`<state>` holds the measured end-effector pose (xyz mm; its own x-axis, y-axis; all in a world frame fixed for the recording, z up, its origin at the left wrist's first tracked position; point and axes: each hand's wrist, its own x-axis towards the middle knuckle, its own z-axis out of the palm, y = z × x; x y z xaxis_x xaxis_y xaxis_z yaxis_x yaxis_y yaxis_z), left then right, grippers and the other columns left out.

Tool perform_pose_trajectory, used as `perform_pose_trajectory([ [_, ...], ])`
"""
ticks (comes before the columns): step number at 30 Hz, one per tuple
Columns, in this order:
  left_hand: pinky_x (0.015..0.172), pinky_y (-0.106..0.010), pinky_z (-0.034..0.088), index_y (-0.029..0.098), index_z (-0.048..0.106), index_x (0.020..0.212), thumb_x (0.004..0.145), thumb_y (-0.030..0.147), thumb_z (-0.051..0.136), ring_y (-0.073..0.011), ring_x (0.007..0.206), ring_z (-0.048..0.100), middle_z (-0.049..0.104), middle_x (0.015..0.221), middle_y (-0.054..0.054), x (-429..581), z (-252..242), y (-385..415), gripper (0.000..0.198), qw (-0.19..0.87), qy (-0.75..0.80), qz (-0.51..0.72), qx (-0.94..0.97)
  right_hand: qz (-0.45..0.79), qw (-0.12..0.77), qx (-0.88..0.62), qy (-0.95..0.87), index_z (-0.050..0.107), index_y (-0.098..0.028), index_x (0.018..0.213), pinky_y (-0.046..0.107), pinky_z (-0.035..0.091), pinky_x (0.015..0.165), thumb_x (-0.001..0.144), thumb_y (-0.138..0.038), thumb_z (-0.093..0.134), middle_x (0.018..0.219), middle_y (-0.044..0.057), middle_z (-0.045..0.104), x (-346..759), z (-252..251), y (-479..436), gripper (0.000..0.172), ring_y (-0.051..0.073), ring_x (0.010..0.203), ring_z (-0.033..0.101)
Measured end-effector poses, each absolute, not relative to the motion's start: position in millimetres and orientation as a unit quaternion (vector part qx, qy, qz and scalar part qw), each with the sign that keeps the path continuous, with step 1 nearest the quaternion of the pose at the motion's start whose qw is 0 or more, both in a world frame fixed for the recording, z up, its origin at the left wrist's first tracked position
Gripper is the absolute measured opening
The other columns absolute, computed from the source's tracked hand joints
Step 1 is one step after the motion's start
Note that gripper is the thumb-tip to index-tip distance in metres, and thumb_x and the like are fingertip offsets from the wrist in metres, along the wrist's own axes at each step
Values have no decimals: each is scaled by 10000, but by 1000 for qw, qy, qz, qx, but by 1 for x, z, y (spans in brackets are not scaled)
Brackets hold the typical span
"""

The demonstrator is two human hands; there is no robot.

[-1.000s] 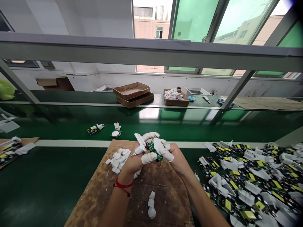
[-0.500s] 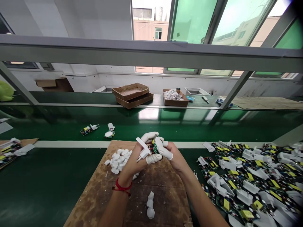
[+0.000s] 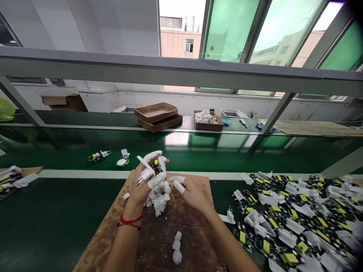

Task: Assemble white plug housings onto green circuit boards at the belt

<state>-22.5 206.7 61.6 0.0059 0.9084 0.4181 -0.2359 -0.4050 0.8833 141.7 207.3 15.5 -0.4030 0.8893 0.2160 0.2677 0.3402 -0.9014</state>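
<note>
My left hand [image 3: 145, 181], its fingertips in white covers, is closed around a circuit board [image 3: 155, 166] with a yellow part. A white plug piece [image 3: 146, 173] with two pins hangs on the board's left side. My right hand [image 3: 193, 192] is off the board, its white-covered fingers stretched out and slightly apart, with nothing visible in them. Those fingertips are just right of a pile of white lumps [image 3: 159, 198] on a brown cardboard sheet [image 3: 113, 238]. Nearer to me on the sheet lies a short row of white lumps [image 3: 177, 247].
Many circuit boards with white plug pieces [image 3: 295, 226] cover the right side. Two assemblies lie on the green belt [image 3: 70, 147], with more boards [image 3: 14, 181] far left. Stacked trays [image 3: 155, 113] and a box of white lumps [image 3: 208, 121] stand on the shelf behind.
My right hand has let go of the circuit board and moved down beside the white pile. My left hand has shifted left with the board. The view has turned slightly.
</note>
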Motion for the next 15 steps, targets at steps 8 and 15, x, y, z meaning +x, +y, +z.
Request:
perform_pose_trajectory([
  [8, 825, -350, 504, 188, 559, 1198, 576, 231, 800, -279, 1021, 595, 646, 1098, -109, -20, 62, 206, 668, 453, 338, 615, 550, 346, 292, -341, -824, 679, -209, 1082, 332, 433, 877, 888, -200, 496, 1056, 86, 650, 128, -17, 213, 266, 223, 974, 563],
  [15, 855, -402, 494, 175, 563, 1214, 621, 339, 779, -291, 988, 614, 688, 976, -109, -15, 58, 207, 652, 517, 282, 617, 521, 360, 309, -355, -805, 658, -220, 1107, 337, 449, 873, 853, -158, 496, 1054, 70, 682, 127, -24, 214, 308, 247, 996, 600],
])
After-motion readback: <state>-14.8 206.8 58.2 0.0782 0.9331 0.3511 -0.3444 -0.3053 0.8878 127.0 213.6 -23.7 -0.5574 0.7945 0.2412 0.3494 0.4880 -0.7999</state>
